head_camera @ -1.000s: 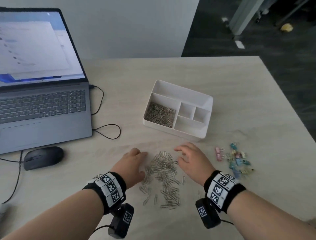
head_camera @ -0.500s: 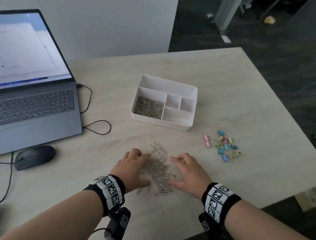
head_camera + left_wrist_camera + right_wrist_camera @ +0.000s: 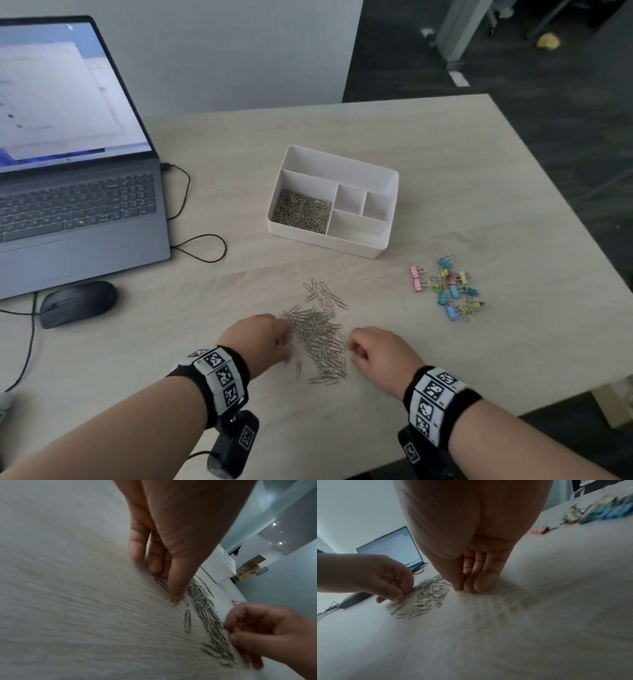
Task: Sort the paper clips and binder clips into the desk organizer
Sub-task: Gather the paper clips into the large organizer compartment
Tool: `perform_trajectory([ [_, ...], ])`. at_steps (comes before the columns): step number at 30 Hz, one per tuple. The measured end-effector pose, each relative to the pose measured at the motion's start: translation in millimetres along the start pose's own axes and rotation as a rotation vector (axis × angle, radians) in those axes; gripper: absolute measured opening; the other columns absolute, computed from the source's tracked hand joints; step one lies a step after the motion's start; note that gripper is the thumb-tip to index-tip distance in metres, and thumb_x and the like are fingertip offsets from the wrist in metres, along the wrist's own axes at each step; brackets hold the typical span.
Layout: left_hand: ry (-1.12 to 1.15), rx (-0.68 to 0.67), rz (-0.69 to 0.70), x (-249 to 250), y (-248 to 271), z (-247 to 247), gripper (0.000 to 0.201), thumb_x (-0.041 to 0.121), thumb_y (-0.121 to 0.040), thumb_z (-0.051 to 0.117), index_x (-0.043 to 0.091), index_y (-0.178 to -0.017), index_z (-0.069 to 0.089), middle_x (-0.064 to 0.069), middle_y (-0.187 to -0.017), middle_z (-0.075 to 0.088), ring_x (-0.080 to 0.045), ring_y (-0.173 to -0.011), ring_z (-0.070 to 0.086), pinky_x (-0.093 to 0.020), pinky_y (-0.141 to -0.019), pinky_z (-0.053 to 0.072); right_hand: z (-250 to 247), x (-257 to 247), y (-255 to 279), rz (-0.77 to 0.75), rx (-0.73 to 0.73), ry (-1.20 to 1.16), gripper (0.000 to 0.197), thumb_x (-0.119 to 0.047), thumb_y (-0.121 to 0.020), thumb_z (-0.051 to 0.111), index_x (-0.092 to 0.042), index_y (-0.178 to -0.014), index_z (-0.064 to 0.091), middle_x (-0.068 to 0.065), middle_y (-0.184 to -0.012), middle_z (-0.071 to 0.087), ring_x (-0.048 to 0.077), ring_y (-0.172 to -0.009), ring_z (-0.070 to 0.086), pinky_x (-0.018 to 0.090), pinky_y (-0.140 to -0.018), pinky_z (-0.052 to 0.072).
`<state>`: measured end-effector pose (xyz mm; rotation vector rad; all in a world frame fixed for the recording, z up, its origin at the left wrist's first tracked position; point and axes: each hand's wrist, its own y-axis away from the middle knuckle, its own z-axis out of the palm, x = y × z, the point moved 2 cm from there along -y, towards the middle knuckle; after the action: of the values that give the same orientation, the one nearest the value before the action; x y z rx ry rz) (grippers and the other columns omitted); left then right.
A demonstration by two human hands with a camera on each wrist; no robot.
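A loose pile of silver paper clips [image 3: 318, 339] lies on the desk near the front edge. My left hand [image 3: 286, 342] is at its left side with fingers curled, the thumb pressing clips in the left wrist view [image 3: 164, 582]. On the pile's right edge my right hand [image 3: 351, 346] has thumb and curled fingers closed together on clips [image 3: 465, 588]. Behind stands the white desk organizer [image 3: 390, 181], its large left compartment holding paper clips [image 3: 301, 212] and the other compartments bare. Coloured binder clips [image 3: 445, 287] lie scattered to the right.
An open laptop [image 3: 78, 212] fills the left side, with a dark mouse [image 3: 77, 303] and a black cable [image 3: 202, 246] in front of it. The desk's right edge [image 3: 561, 219] drops to dark floor.
Both hands have gone from flat fingers beside the pile to curled fingers on it. The pile has been pushed narrower and closer to me.
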<state>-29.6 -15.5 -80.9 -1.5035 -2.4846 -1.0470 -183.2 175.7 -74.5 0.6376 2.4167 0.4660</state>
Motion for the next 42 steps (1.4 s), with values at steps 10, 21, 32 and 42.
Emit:
perform_trajectory([
  [10,0.086,0.194,-0.135,-10,6,-9,0.033,0.058,-0.078,0.056,0.032,-0.098,0.051,0.010,-0.100,0.052,-0.018,-0.086,0.062,-0.031,-0.071,0.049,-6,-23,-9,-0.125,0.037,-0.074,0.040,-0.049,-0.082,0.068,-0.025,-0.111,0.055,-0.010,-0.107,0.051,0.000,-0.080,0.047,0.024,-0.075,0.043],
  [21,-0.062,0.091,-0.027,7,8,8,0.086,0.068,-0.074,0.062,0.033,-0.144,0.026,0.005,-0.128,0.042,-0.021,-0.115,0.054,-0.038,-0.091,0.052,4,-34,-21,-0.072,-0.079,0.033,0.030,-0.041,-0.087,0.067,-0.018,-0.098,0.052,0.000,-0.092,0.059,0.021,-0.082,0.053,0.032,-0.068,0.037],
  [32,-0.155,0.100,-0.054,1,-4,-9,0.133,0.089,-0.046,0.058,0.025,-0.151,0.005,0.003,-0.136,0.031,-0.021,-0.118,0.046,-0.040,-0.094,0.050,-22,-18,-47,0.132,0.048,0.028,0.119,-0.077,-0.052,0.075,-0.035,-0.148,0.019,-0.004,-0.139,0.029,0.017,-0.119,0.047,0.037,-0.097,0.049],
  [42,0.016,0.135,-0.033,14,-32,-13,0.078,0.062,-0.071,0.066,0.035,-0.137,0.035,0.001,-0.121,0.042,-0.025,-0.102,0.060,-0.041,-0.081,0.056,-6,-42,-62,-0.015,-0.024,0.091,0.079,-0.049,-0.077,0.073,-0.033,-0.143,0.033,-0.003,-0.123,0.033,0.024,-0.093,0.060,0.041,-0.080,0.055],
])
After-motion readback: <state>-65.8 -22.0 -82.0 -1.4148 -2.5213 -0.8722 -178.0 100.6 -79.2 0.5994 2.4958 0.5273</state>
